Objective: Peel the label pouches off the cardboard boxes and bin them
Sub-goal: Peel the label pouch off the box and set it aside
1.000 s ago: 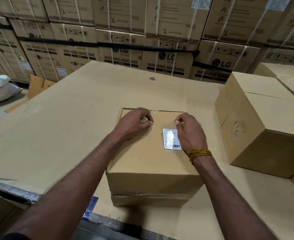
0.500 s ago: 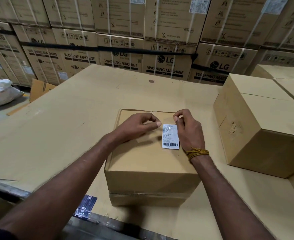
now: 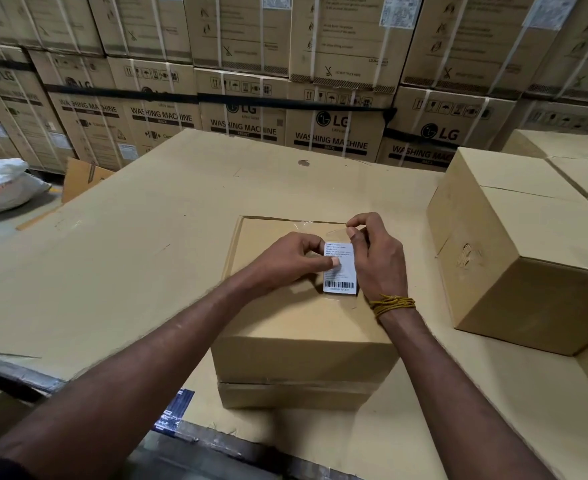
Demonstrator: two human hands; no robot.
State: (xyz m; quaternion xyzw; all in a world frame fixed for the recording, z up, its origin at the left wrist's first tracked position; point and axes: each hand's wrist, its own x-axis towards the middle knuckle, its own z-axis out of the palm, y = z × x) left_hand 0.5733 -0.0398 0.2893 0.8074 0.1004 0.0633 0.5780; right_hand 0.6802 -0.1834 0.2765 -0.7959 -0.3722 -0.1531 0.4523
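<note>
A small cardboard box stands in front of me on a wide cardboard-covered surface. On its top lies a clear label pouch with a white barcode label inside. My left hand pinches the pouch's left edge, thumb on the label. My right hand pinches the pouch's clear top corner, which stands lifted off the box. The pouch's lower end still lies on the box top.
A bigger cardboard box stands to the right, with more boxes behind it. Stacked washing machine cartons wall the back. A white sack lies on the floor at the left. A metal edge runs along the near left.
Both hands have shifted right along the box top. The left hand went from the box to the label, and the right hand has lifted the pouch's top corner.
</note>
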